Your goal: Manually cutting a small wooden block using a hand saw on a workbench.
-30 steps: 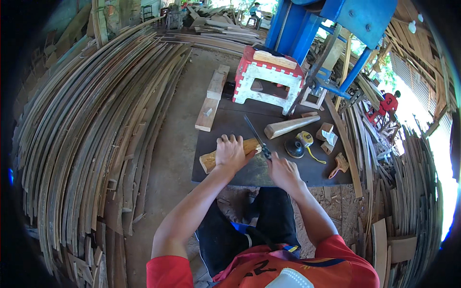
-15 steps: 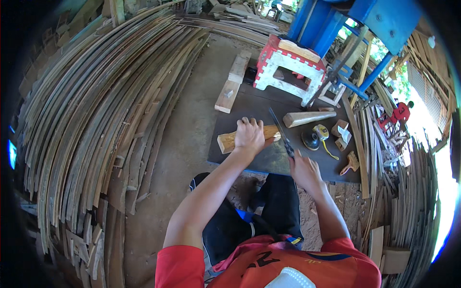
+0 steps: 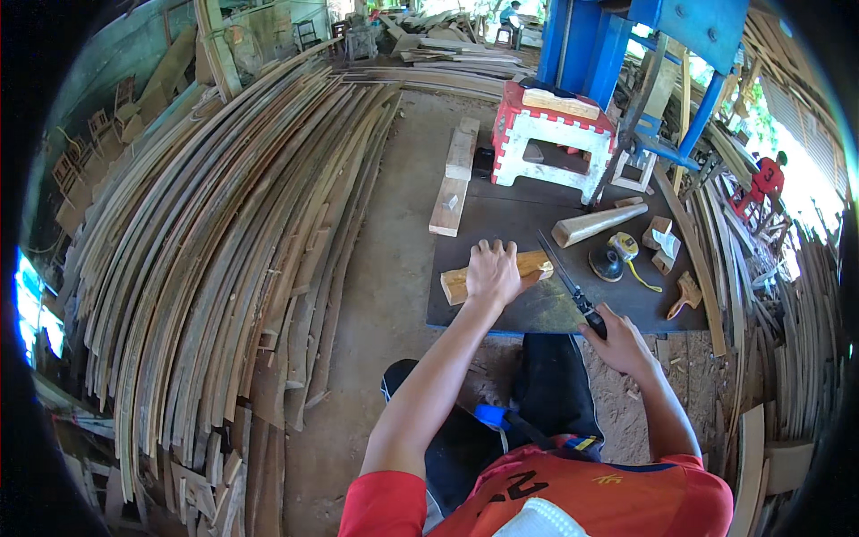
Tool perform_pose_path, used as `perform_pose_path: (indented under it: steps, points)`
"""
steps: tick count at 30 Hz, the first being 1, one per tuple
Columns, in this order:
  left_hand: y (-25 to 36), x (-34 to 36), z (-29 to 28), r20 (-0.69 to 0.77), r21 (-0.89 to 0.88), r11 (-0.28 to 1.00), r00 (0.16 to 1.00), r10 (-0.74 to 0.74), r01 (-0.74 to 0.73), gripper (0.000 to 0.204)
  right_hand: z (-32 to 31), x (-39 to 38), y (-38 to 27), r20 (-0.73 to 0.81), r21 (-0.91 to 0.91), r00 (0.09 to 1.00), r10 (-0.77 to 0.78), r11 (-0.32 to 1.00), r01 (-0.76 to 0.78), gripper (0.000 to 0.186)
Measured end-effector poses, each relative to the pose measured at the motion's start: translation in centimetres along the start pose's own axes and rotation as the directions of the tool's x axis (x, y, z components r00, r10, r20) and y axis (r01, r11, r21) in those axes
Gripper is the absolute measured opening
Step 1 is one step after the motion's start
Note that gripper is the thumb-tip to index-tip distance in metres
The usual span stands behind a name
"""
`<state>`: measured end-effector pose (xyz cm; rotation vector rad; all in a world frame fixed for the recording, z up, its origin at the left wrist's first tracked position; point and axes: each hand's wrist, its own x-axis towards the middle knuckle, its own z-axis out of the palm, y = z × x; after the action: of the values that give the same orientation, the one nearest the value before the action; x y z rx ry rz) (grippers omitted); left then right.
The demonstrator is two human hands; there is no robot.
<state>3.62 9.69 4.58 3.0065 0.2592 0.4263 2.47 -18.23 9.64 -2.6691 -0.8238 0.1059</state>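
My left hand (image 3: 492, 273) is closed over a yellowish wood piece (image 3: 455, 285) on the dark work board (image 3: 483, 318), pressing it near the front edge. My right hand (image 3: 619, 343) grips a narrow-bladed handsaw (image 3: 580, 297), whose blade lies at the wood piece's right end. Beyond the saw are a tapered wooden bar (image 3: 591, 225), a yellow tape measure (image 3: 624, 243) and a dark round object (image 3: 606, 263). Small wood blocks (image 3: 662, 252) and a wooden-handled brush (image 3: 684, 300) sit on the right.
A red-and-white step stool (image 3: 550, 161) stands behind, beside a blue machine (image 3: 586, 54) and two end-to-end planks (image 3: 452, 197). Long stacked boards (image 3: 206, 251) fill the left; more timber (image 3: 805, 331) lines the right. A person in red (image 3: 761, 183) sits far right, another (image 3: 508, 20) far back.
The whole view has shifted, so the board appears further right. My right hand has drawn the saw back toward me, while my left hand stays on the wood piece.
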Motion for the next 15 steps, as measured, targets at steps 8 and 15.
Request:
perform_pose_path:
  steps: [8,15]
  points:
    - [0.2,-0.1,0.2,0.048,-0.06,0.998,0.999,-0.006,0.009,0.094,1.8,0.0,2.2,-0.043,0.078,0.999,-0.019,0.997,0.022,0.04]
    - [0.0,1.4,-1.4,0.221,-0.032,0.998,0.974,-0.054,0.062,0.091,2.5,0.8,3.9,-0.169,-0.033,0.974,-0.152,0.988,0.148,0.023]
